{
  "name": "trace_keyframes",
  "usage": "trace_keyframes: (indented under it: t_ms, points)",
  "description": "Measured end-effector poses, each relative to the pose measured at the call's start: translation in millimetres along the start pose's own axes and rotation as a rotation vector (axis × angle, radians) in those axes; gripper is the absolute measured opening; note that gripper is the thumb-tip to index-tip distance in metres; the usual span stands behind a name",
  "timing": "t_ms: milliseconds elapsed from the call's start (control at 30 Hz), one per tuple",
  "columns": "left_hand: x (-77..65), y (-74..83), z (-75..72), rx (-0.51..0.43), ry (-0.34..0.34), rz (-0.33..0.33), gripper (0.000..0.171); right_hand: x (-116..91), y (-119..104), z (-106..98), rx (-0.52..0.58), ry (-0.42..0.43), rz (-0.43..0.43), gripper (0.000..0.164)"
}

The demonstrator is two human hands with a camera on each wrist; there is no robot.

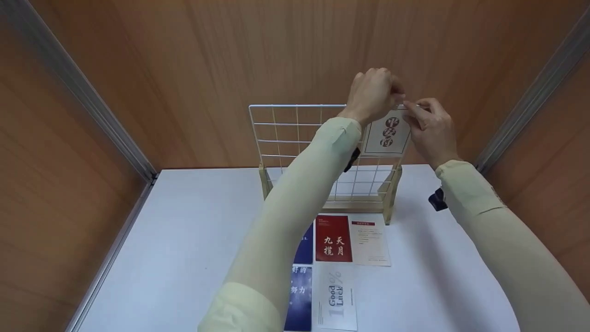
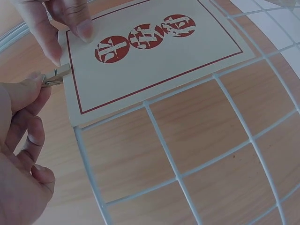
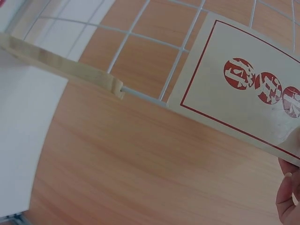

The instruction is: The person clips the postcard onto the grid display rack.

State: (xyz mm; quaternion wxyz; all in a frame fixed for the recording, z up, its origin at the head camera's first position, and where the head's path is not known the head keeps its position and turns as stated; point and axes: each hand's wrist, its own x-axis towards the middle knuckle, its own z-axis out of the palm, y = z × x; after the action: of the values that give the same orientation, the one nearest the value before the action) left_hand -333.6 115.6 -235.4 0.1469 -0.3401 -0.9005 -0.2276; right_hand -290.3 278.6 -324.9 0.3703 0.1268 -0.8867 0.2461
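Note:
A cream card with a red border and three round red emblems lies against the upper right of a white wire grid rack. My left hand pinches a small wooden clothespin between thumb and finger, its tip at the card's top edge. Whether the clothespin also bites the wire cannot be seen. Beside it, my right hand holds the card near the top right corner, thumb on the printed face. In the right wrist view only some fingers show at the card's edge.
The rack stands on a wooden base on a white table. Before it lie a red card, a cream text card, a white "Good Luck" card and blue cards, partly behind the left sleeve. Wooden panels surround the table.

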Motion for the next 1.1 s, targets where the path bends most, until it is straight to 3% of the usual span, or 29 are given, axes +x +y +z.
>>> trace_keyframes:
  t_ms: [567, 867, 1100]
  points:
    - [-5.6, -4.8, 9.0, -0.013, 0.014, -0.024, 0.019, -1, 2, 7, 0.027, 0.006, 0.019, 0.032]
    - [-9.8, -12.8, 3.6, -0.023, 0.011, -0.057, 0.032, 3, 1, 10, 0.021, 0.008, 0.004, 0.033]
    - [-13.6, -20.9, -3.9, 0.025, 0.012, -0.049, 0.038, 5, 0, 8, 0.055, -0.019, 0.041, 0.035]
